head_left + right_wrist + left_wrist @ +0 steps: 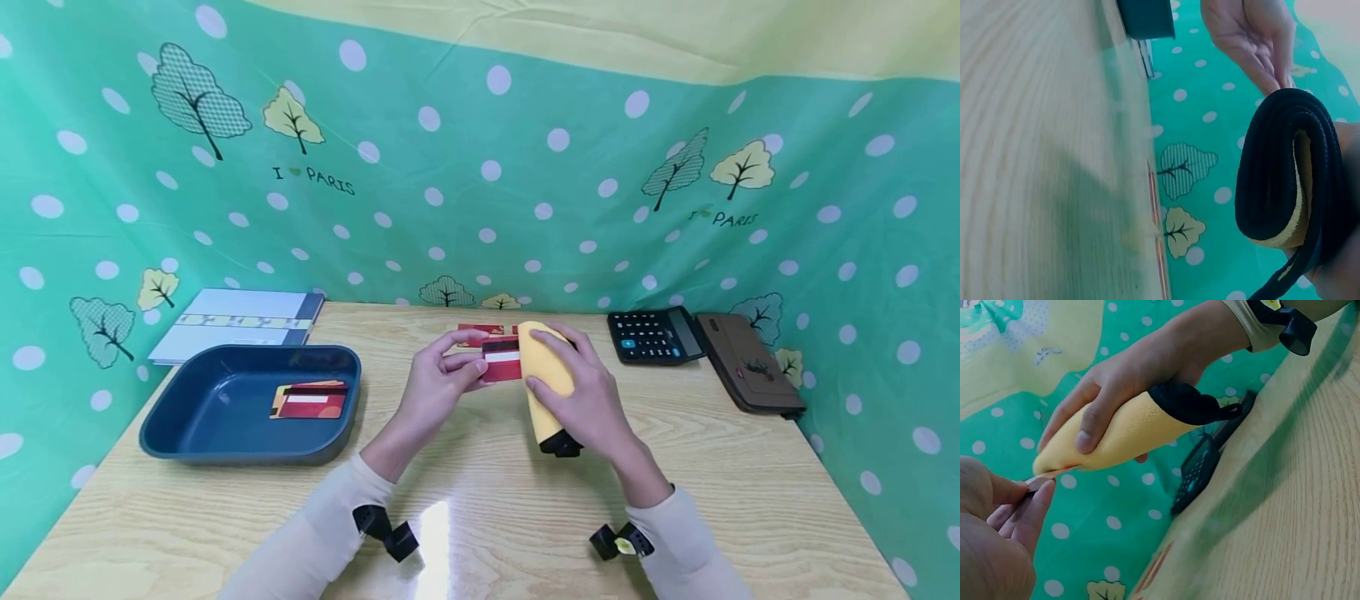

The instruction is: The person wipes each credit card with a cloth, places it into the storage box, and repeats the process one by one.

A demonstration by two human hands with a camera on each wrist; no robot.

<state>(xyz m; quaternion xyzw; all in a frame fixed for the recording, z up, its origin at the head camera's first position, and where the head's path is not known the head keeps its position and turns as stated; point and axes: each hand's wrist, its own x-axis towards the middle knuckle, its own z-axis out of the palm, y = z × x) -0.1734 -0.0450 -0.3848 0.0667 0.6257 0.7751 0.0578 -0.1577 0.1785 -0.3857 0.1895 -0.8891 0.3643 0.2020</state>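
Observation:
In the head view my left hand (444, 375) pinches a red card (501, 360) with a dark stripe and a white strip, held above the table. My right hand (588, 400) grips a rolled yellow cloth (543, 367) with black edging. The card's right end meets the cloth, and part of it is hidden there. From the left wrist, the card (1039, 482) shows edge-on between thumb and fingers, against the cloth's tip. The right wrist view looks at the cloth's black rolled end (1285, 169), with the left hand (1257, 37) beyond it.
A blue tray (202, 446) at left holds several overlapping cards (307, 400). Behind it lies a white-and-blue notebook (240, 308). Red printed pieces (491, 328) lie flat behind my hands, partly covered. A calculator (648, 335) and a brown wallet-like case (750, 362) are at right.

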